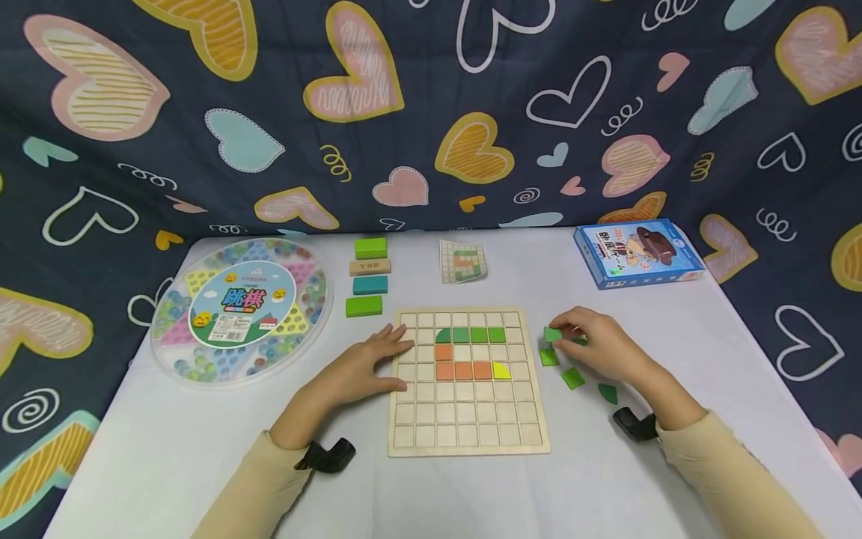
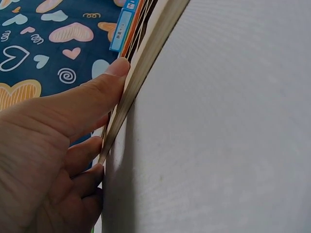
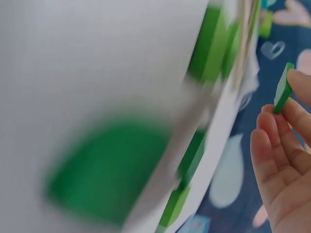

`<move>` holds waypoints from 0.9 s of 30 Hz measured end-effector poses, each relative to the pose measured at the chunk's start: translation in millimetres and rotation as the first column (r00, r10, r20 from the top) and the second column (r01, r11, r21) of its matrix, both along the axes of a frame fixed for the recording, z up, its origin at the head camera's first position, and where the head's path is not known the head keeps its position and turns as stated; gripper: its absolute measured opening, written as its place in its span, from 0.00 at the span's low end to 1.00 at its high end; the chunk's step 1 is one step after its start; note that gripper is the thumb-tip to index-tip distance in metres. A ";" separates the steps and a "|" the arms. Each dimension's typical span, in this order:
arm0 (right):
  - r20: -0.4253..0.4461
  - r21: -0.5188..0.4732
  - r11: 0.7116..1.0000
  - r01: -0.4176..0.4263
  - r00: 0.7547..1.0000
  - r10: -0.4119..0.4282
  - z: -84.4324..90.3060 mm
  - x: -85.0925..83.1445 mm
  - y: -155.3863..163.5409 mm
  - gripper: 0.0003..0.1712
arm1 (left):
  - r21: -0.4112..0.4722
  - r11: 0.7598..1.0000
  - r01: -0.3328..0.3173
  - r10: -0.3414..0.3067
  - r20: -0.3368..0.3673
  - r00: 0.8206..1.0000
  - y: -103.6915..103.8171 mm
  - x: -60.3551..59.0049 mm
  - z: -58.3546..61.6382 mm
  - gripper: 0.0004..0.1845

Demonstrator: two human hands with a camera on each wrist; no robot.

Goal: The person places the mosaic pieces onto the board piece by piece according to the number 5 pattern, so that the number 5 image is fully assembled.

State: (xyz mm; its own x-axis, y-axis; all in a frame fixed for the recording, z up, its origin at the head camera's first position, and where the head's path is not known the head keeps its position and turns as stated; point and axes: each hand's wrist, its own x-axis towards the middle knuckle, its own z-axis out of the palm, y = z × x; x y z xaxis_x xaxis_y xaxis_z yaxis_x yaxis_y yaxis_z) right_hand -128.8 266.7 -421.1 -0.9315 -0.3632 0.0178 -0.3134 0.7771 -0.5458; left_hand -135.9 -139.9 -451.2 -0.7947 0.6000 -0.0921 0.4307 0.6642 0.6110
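The right hand (image 1: pixel 595 346) pinches a green tile (image 1: pixel 553 335) just right of the wooden board (image 1: pixel 466 380), above loose green tiles. The left hand (image 1: pixel 364 368) lies flat, steadying the board's left edge. Best to keep the tile level and lower it squarely into a cell.

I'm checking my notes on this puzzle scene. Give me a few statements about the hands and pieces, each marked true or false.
1. The right hand pinches a green tile. True.
2. The left hand lifts the wooden grid board off the table. False: it rests against the board's left edge, and the board lies flat.
3. A row of orange tiles on the board ends in a yellow tile. True.
4. The blue box sits left of the board. False: it lies at the far right.
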 end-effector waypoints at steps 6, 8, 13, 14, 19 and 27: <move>-0.069 -0.053 0.993 -0.105 0.992 0.101 -0.8 25.7 -28.6 0.13 | -0.005 1.000 -0.001 0.001 0.007 1.000 -0.1 -0.6 1.4 0.39; -0.075 -0.057 0.989 -0.138 0.988 0.134 -3.2 31.5 -36.8 0.13 | -0.004 1.000 0.001 -0.001 0.004 1.000 0.1 -1.0 1.3 0.39; -0.038 -0.030 0.980 -0.197 0.980 0.196 -7.2 40.4 -50.2 0.14 | 0.002 1.000 0.009 -0.009 -0.002 1.000 0.9 -1.8 0.2 0.39; -0.029 -0.026 0.978 -0.208 0.978 0.208 -7.8 40.9 -52.0 0.14 | 0.003 1.000 0.010 -0.010 0.001 1.000 0.9 -1.7 0.0 0.39; -0.002 0.016 0.969 -0.247 0.969 0.247 -9.4 40.4 -60.7 0.13 | -0.007 1.000 0.003 -0.003 0.010 1.000 0.0 -0.5 -0.5 0.39; -0.076 0.158 0.948 -0.275 0.954 0.289 -12.0 41.9 -69.5 0.13 | -0.009 1.000 0.010 -0.010 0.006 1.000 0.4 -1.1 0.1 0.39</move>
State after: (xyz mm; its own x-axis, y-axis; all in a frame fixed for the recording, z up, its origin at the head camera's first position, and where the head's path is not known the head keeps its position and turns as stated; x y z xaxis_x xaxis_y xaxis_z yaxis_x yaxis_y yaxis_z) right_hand -86.9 197.1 -433.1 -0.7872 -0.6159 0.0304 -0.5766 0.7177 -0.3904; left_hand -136.9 -139.5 -451.1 -0.7880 0.6071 -0.1024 0.4339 0.6656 0.6073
